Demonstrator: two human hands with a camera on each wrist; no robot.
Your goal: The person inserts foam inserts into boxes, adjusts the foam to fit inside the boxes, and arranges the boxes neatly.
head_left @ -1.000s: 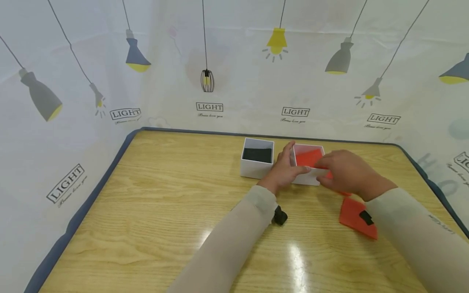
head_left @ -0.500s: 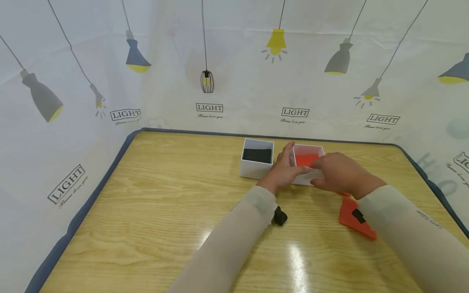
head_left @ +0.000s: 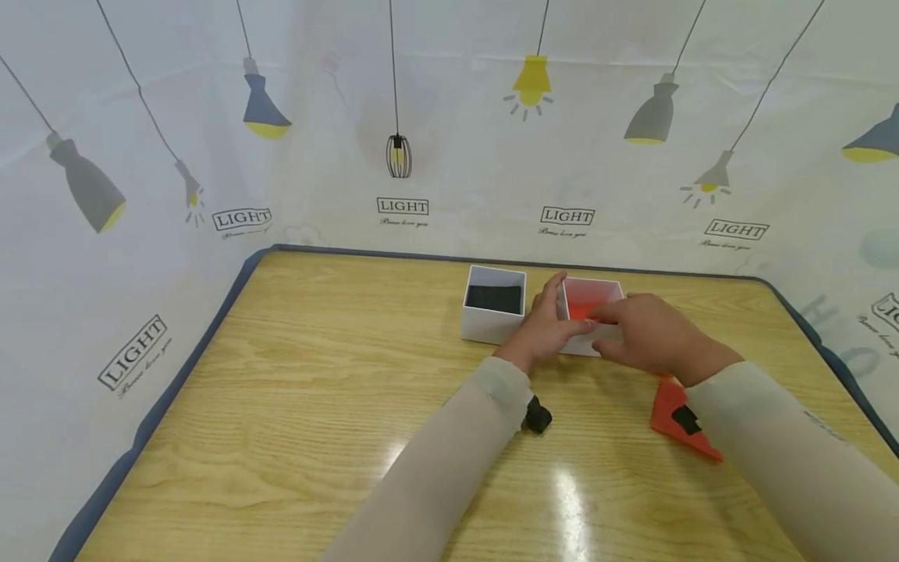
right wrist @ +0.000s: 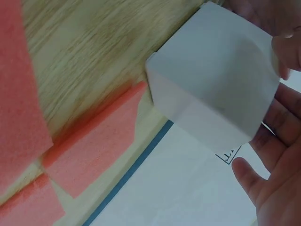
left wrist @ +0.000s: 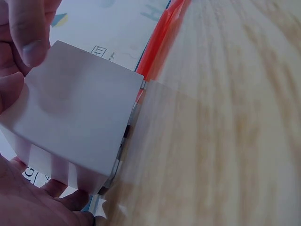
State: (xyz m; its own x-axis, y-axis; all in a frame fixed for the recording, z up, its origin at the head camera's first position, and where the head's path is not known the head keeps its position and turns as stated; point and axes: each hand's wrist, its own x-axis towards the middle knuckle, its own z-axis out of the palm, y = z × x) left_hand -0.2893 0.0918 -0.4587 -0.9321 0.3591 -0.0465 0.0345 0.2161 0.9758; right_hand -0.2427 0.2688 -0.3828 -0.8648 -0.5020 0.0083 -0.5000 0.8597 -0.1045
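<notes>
A white square box (head_left: 579, 344) stands at the back with red material (head_left: 579, 309) low inside it. My left hand (head_left: 544, 332) grips this box, fingers along its left side and thumb over the front rim. From the right, my right hand (head_left: 649, 332) reaches over the rim; its fingers go into the box, and its thumb stays outside at the front. The fingertips are partly hidden, and the right wrist view shows the right hand's (right wrist: 282, 155) fingers loosely extended with nothing visibly pinched.
Left of the hands is a second white box (head_left: 492, 328) holding black material (head_left: 494, 298). A black lump (head_left: 538, 415) lies beside the left sleeve. Red felt-like pieces (right wrist: 94, 141) lie right of the box, one with a black patch (head_left: 685, 419). A printed curtain borders the table.
The red piece that stood up in the box has gone down lower inside. My right hand has shifted slightly left over the box, while my left hand has stayed in place.
</notes>
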